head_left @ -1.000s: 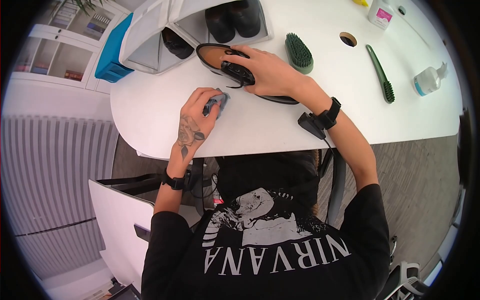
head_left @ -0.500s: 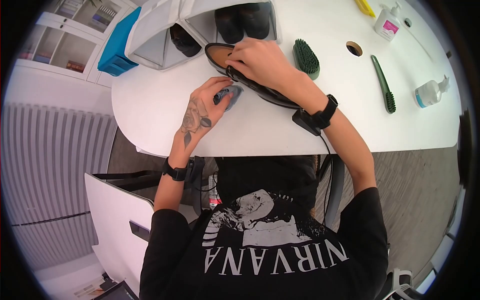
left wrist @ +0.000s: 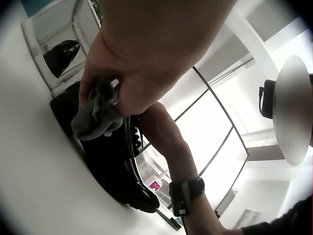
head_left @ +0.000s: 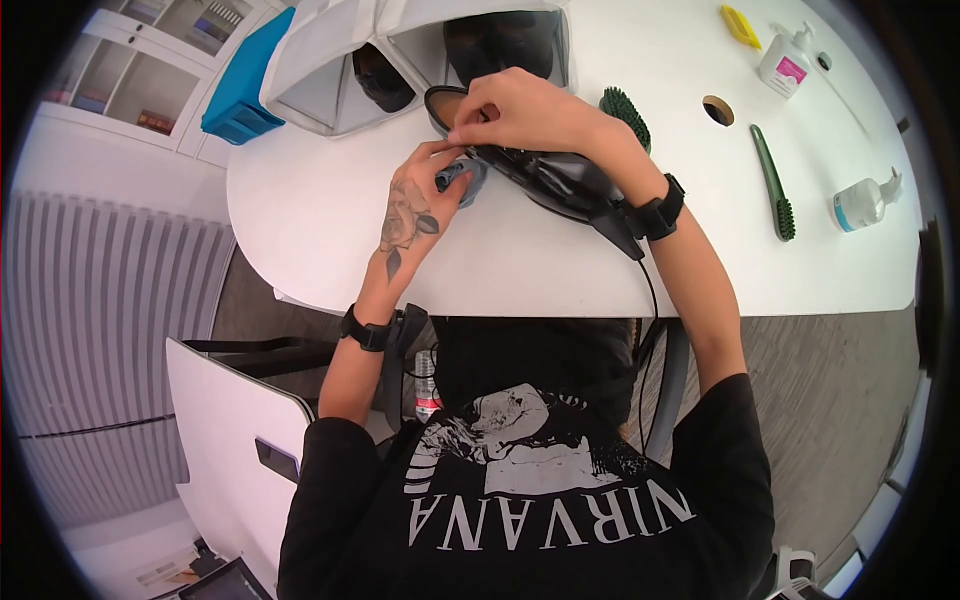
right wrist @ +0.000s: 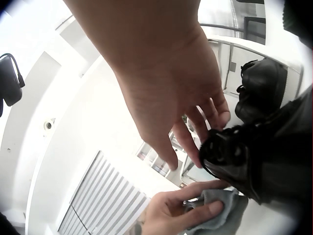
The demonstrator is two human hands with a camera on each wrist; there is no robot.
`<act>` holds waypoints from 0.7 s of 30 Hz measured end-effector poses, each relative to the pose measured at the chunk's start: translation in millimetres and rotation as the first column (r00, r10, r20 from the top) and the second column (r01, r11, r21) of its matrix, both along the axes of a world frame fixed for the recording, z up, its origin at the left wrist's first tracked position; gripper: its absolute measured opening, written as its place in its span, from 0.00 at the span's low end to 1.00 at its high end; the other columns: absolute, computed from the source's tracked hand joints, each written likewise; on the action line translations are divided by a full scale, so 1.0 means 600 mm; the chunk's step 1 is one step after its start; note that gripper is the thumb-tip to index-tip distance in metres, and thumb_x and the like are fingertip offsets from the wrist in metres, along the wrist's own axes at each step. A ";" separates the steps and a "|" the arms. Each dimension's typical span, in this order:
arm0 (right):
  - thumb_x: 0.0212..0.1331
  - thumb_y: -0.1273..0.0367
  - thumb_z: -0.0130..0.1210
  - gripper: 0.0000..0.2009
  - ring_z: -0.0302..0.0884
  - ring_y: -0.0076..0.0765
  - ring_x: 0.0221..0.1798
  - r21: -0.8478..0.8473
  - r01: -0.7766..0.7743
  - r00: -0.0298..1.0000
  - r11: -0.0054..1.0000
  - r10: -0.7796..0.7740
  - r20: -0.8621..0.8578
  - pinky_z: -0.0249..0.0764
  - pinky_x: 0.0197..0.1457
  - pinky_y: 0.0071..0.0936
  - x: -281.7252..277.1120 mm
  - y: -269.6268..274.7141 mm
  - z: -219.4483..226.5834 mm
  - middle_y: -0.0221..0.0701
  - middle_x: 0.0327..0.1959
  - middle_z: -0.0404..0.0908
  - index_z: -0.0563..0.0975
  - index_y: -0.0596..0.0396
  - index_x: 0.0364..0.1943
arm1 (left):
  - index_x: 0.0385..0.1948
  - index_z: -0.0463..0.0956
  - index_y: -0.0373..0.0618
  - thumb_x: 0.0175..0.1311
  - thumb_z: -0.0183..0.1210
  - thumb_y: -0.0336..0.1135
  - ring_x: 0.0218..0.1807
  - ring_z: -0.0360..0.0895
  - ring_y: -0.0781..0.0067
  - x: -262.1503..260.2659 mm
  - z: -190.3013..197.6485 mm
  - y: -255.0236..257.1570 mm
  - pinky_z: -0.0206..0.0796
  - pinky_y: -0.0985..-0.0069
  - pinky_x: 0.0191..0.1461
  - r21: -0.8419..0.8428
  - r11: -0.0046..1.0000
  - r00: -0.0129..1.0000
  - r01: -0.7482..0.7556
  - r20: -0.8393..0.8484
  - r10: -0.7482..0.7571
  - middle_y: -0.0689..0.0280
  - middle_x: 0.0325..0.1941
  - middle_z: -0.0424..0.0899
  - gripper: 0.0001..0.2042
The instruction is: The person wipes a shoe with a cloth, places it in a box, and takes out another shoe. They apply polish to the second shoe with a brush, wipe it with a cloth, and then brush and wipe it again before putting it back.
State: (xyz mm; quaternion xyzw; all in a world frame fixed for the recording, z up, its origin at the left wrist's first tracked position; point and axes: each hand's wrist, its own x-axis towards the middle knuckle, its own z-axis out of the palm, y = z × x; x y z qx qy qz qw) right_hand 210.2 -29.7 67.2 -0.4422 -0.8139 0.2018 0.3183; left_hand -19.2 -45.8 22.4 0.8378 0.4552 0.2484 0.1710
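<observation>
A black lace-up shoe (head_left: pixel 560 185) stands on the white table, with its tan insole showing at the far end. My left hand (head_left: pixel 408 205) holds a crumpled grey-blue cloth (head_left: pixel 468 186) between thumb and fingers, close against the shoe's side near the heel. In the left wrist view the cloth (left wrist: pixel 98 120) overlaps the black upper (left wrist: pixel 110 164). Over the shoe's opening is my right hand (head_left: pixel 530 110). Its fingers (right wrist: pixel 185 139) hang loosely apart in the right wrist view, one fingertip right at the laced edge, thumb away from it.
Behind the shoe are pale fabric boxes (head_left: pixel 318 100) holding black shoes, with a blue bin (head_left: pixel 245 85) beside them. Rightward lie a green brush (head_left: pixel 627 110), a narrow green brush (head_left: pixel 768 175), a pump bottle (head_left: pixel 786 66), a clear bottle (head_left: pixel 860 206), a yellow object (head_left: pixel 740 27) and a table hole (head_left: pixel 717 110).
My right hand has loosened from its grip over the laces and lifted toward the opening. The left hand with the cloth has moved forward and right, up to the shoe, whose upper shows more.
</observation>
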 end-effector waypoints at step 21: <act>0.67 0.55 0.65 0.32 0.84 0.56 0.56 0.115 0.147 0.953 0.983 -0.171 0.249 0.79 0.61 0.46 0.031 -0.023 -0.013 0.45 0.61 0.82 0.75 0.59 0.70 | 0.52 0.88 0.41 0.68 0.66 0.31 0.56 0.88 0.56 -0.016 0.077 0.052 0.79 0.68 0.60 0.159 0.985 0.996 0.062 -0.076 -0.050 0.60 0.61 0.87 0.13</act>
